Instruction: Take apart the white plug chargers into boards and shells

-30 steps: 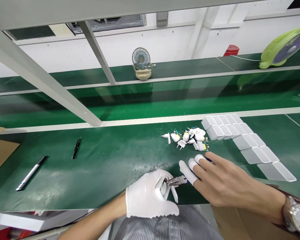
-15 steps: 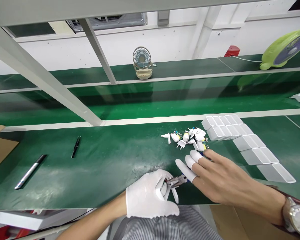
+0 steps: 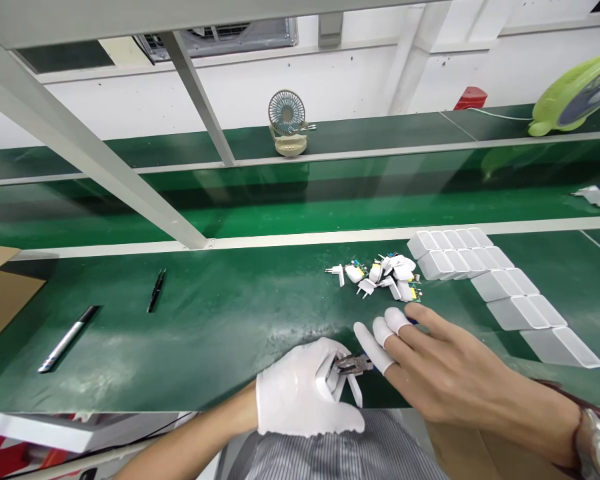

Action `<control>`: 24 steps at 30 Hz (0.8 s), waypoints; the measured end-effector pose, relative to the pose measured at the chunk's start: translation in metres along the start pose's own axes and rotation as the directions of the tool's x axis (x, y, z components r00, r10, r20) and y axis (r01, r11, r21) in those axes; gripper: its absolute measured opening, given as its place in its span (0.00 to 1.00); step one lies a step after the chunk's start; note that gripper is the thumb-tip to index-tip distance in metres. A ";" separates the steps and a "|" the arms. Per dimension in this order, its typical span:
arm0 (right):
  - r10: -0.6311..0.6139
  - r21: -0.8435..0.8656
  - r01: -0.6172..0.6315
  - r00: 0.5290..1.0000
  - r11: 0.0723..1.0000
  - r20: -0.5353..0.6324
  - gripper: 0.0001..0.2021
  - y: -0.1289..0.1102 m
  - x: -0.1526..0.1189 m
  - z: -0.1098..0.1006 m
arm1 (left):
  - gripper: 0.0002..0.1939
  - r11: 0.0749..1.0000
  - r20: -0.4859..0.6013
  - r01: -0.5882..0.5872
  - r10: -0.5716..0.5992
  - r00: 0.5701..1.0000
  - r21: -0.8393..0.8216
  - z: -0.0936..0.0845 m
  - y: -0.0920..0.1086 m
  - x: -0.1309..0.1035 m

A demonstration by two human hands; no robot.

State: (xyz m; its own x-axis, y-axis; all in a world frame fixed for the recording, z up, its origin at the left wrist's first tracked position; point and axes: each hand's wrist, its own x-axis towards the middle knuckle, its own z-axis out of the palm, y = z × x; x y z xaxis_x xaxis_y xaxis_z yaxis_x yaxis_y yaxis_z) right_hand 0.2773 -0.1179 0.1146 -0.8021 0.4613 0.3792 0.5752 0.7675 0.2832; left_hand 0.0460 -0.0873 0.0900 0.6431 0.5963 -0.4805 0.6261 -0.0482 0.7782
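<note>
My left hand, in a white glove, is closed around a white plug adapter near the bench's front edge. Its inside is mostly hidden by the glove. My right hand, with white finger cots on several fingers, grips a pair of pliers; their metal jaws reach into the adapter in my left hand. Most of the blue handles lie under my right hand. Just beyond my fingers is a pile of white plug parts, some with circuit boards showing.
Rows of translucent white plastic cases stand to the right. On the left lie a marker, black tweezers and a cardboard box. A metal post rises from the bench. Behind are a small fan and a green fan.
The view has shifted slightly, so everything sits a little further right. Both hands keep nearly the same pose, with the plier jaws still at the adapter.
</note>
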 end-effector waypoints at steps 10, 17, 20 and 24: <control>0.011 -0.041 -0.009 0.999 0.999 0.043 0.12 -0.011 0.003 -0.001 | 0.34 1.000 0.016 0.026 -0.026 1.000 0.011 -0.001 0.001 -0.002; -0.011 -0.056 0.013 0.999 0.998 0.040 0.11 -0.012 0.006 -0.004 | 0.33 0.998 0.029 0.054 -0.052 0.998 -0.044 0.002 -0.001 -0.002; -0.025 -0.064 0.028 0.999 0.998 0.038 0.11 -0.014 0.007 -0.003 | 0.29 0.996 0.047 0.025 -0.021 0.999 -0.087 0.000 0.004 -0.002; -0.058 -0.086 0.064 0.996 0.994 0.074 0.11 -0.014 0.007 -0.003 | 0.25 0.991 0.060 -0.007 0.015 0.998 -0.136 -0.004 0.009 -0.004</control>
State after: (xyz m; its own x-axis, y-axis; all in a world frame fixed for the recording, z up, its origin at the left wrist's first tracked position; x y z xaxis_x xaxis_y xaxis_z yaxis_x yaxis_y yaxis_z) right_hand 0.2636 -0.1269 0.1160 -0.8439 0.4475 0.2961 0.5340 0.7546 0.3815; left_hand 0.0474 -0.0872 0.1006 0.6776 0.5467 -0.4919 0.5559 0.0572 0.8293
